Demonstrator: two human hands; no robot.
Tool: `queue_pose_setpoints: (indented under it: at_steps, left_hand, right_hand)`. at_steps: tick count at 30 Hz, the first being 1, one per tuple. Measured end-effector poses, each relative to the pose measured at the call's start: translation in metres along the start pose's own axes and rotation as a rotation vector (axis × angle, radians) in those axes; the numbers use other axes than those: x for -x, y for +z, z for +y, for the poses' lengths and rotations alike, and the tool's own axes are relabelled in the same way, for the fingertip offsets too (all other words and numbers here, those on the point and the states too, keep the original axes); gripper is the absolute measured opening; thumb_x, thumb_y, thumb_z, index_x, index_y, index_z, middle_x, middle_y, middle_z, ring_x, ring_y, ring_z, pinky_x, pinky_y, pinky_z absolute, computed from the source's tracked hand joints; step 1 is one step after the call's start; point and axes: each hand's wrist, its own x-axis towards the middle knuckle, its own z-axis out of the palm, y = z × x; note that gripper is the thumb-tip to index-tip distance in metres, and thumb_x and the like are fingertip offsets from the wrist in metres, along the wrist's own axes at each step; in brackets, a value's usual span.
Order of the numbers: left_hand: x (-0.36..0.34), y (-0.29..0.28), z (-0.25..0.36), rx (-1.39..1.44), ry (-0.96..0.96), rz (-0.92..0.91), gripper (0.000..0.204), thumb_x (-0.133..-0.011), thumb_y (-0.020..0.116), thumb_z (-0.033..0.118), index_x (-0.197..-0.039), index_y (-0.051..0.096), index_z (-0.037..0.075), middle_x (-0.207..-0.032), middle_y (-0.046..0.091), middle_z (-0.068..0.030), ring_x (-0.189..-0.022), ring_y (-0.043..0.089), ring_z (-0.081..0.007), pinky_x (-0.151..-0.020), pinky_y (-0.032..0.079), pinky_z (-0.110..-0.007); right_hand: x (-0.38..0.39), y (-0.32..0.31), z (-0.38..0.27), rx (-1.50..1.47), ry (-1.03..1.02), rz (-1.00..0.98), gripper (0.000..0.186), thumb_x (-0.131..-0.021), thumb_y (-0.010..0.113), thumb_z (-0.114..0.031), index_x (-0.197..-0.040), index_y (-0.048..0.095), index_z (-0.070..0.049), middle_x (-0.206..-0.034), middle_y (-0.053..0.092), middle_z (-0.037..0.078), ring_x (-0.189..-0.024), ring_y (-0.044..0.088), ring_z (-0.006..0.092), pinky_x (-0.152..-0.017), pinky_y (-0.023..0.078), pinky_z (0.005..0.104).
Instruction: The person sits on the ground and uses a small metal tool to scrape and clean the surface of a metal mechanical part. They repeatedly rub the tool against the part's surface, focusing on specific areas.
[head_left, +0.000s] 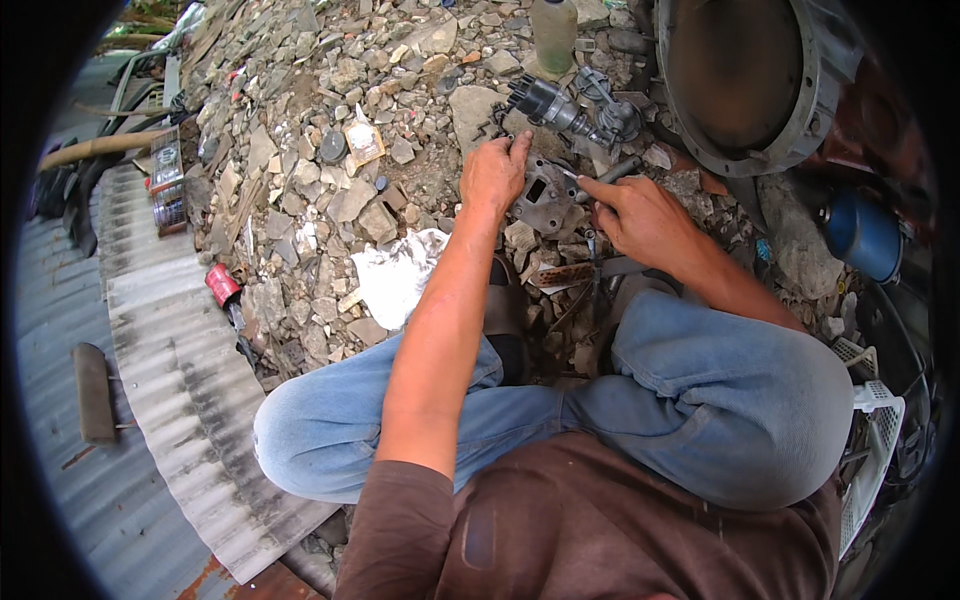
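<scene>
My left hand (493,178) is closed at the left edge of a grey cast-metal plate (545,215) with a rectangular opening, steadying it low over the rubble. My right hand (645,222) comes in from the other side, index finger stretched along a thin tool with a pale tip (568,174). That tip meets the plate's upper right edge; the rest of the tool is hidden in the hand. Just beyond the plate lies a distributor (545,105) with a black cap. Beside it rests another grey cast part (615,115).
A bottle of yellowish liquid (554,40) stands at the far side. To the right are a large round metal housing (815,110), a blue canister (862,235) and a white plastic crate (880,425). A white cloth (395,285) and corrugated sheets (170,340) lie leftward.
</scene>
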Motion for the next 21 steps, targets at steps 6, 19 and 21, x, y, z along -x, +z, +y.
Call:
queue_pose_setpoints:
  at_steps: [6, 19, 21]
  left_hand:
    - [0.001, 0.003, -0.003, 0.002, 0.021, 0.035, 0.061, -0.105, 0.057, 0.058, -0.104, 0.080, 0.002, -0.096, 0.075, -0.0314, -0.100, 0.071, -0.0510, -0.090, 0.054, -0.053]
    - [0.003, -0.004, 0.005, -0.028, -0.034, -0.039, 0.061, -0.105, 0.054, 0.060, -0.106, 0.079, 0.004, -0.106, 0.076, -0.0291, -0.106, 0.071, -0.0490, -0.094, 0.055, -0.056]
    - [0.002, -0.004, 0.004, -0.026, -0.034, -0.049, 0.061, -0.105, 0.054, 0.060, -0.106, 0.079, 0.004, -0.105, 0.076, -0.0289, -0.105, 0.071, -0.0490, -0.094, 0.055, -0.056]
  right_hand:
    - [0.003, 0.000, 0.000, -0.008, 0.020, -0.046, 0.042, -0.094, 0.062, -0.006, -0.134, 0.071, 0.001, -0.090, 0.072, 0.028, -0.084, 0.071, 0.0453, -0.080, 0.056, 0.0517]
    - [0.002, -0.001, 0.005, -0.018, 0.002, -0.045, 0.043, -0.093, 0.061, -0.004, -0.134, 0.070, 0.003, -0.090, 0.073, 0.027, -0.084, 0.071, 0.0454, -0.079, 0.056, 0.0508]
    - [0.001, 0.000, 0.006, -0.018, -0.009, -0.037, 0.043, -0.092, 0.061, -0.004, -0.133, 0.070, 0.003, -0.089, 0.073, 0.027, -0.084, 0.071, 0.0452, -0.079, 0.056, 0.0509]
